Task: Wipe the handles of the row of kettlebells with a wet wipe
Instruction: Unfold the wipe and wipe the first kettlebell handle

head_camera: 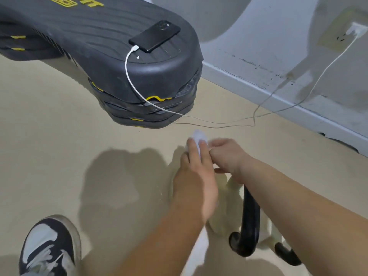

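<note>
Between the two bare hands, held low over a pale beige floor [49,156], is a small crumpled white wet wipe [198,139]. The left hand [196,176] reaches forward with its fingers fairly straight and pressed against the wipe, which shows above the fingertips. The right hand [227,156] is curled into a loose fist touching the wipe from the other side; both hands appear to pinch it, though motion blur hides the exact grip.

Just below the right forearm, near the wrists, the curved black metal handle [251,220] of a pale cream kettlebell [221,226] rises from the floor. The hands are above it and not touching it. A second black handle end [286,253] shows further under the right forearm.

Beyond the hands, up and to the left, sits a stack of dark grey plastic aerobic step platforms with yellow accents [119,62]. A black smartphone [155,35] lies on top, and a white charging cable [278,96] trails from it across the floor, past the hands, up to a white plug in a wall socket [355,29] on the far right. The wall [258,36] is scuffed grey-white with a grey skirting board [268,90].

Below and left of the left forearm is a black and white trainer [47,248]. Soft shadows fall on the floor beside the left hand.
</note>
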Motion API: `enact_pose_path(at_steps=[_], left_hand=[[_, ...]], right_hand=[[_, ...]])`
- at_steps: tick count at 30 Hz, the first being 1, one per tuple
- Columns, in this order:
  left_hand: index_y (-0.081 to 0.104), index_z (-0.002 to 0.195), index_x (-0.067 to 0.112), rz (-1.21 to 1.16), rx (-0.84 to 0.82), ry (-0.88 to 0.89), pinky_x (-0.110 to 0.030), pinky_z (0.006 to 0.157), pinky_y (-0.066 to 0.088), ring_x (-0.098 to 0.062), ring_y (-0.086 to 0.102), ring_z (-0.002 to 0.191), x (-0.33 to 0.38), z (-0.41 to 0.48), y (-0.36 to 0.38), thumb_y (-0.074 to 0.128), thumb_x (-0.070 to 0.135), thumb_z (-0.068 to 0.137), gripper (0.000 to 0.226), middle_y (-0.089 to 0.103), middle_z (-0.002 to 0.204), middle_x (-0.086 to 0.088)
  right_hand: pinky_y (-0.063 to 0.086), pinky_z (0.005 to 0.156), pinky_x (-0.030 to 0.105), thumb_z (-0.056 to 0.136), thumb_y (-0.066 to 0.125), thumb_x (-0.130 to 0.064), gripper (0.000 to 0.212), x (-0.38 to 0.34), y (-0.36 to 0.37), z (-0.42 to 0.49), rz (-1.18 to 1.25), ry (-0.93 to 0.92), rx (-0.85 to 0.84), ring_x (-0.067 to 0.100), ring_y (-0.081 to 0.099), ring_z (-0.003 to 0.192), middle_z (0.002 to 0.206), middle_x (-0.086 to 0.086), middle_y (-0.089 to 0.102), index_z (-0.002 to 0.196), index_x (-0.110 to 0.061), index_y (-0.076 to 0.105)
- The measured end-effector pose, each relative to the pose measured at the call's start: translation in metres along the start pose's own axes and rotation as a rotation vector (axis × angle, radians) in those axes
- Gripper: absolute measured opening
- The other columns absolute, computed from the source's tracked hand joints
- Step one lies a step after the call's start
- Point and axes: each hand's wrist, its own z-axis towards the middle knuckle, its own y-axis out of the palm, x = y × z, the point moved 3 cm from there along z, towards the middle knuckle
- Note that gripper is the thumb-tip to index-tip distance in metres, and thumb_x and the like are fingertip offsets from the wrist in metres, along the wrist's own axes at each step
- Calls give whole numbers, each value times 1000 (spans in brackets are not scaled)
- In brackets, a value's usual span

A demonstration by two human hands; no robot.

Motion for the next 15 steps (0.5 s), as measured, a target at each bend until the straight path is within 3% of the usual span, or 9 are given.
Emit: enact_pose_path(at_steps=[1, 3, 6, 9, 11, 13, 15], left_hand=[[-12, 160, 12, -14, -32, -66, -34, 103, 41, -29, 27, 141, 5, 11, -6, 47, 8, 91, 91, -17, 165, -12], [-9, 161, 17, 24, -38, -72, -33, 98, 42, -28, 34, 136, 7, 20, -4, 49, 8, 92, 91, -9, 165, -9], [8, 162, 22, -37, 87, -20, -28, 98, 42, -24, 40, 141, -6, -2, 16, 44, 12, 98, 74, 12, 164, -2], [24, 159, 8, 13, 248, 129, -37, 104, 47, -34, 37, 147, -22, -47, 42, 57, -2, 81, 85, 18, 167, -16], [30, 156, 4, -14, 289, 154, -40, 102, 52, -38, 38, 146, -30, -76, 58, 65, -4, 73, 90, 21, 165, -21], [29, 156, 6, -34, 301, 140, -41, 107, 49, -37, 39, 146, -35, -96, 64, 62, 20, 85, 80, 20, 166, -20], [34, 155, 8, -37, 288, 143, -44, 113, 38, -37, 38, 146, -31, -95, 62, 44, 43, 95, 70, 23, 166, -19]], right_hand=[[49, 73, 31, 81, 62, -19, 11, 9, 6, -3, -41, 63, -5, 20, 60, 71, 68, 2, 68, 77, -10, 68], [47, 69, 33, 80, 61, -22, 11, 21, 20, -9, -59, 149, -42, 24, 58, 70, 73, 16, 67, 79, -12, 63], [47, 64, 31, 84, 68, -21, 10, 8, 17, -2, 41, 72, 64, 22, 53, 70, 80, 12, 64, 85, -12, 62], [61, 78, 41, 89, 59, -4, 14, -24, 7, 2, 232, 30, 122, 30, 63, 80, 102, 22, 71, 101, -4, 66], [62, 80, 42, 92, 61, -8, 10, -37, 5, -2, 203, -10, 77, 32, 66, 78, 99, 21, 69, 100, -5, 66], [62, 80, 36, 90, 68, -15, 18, -41, 5, -4, 34, -56, 38, 26, 67, 79, 98, 15, 72, 100, -1, 70], [60, 85, 35, 87, 73, -21, 29, -43, 1, -4, -62, -69, 45, 22, 72, 87, 106, 9, 77, 108, -2, 74]])
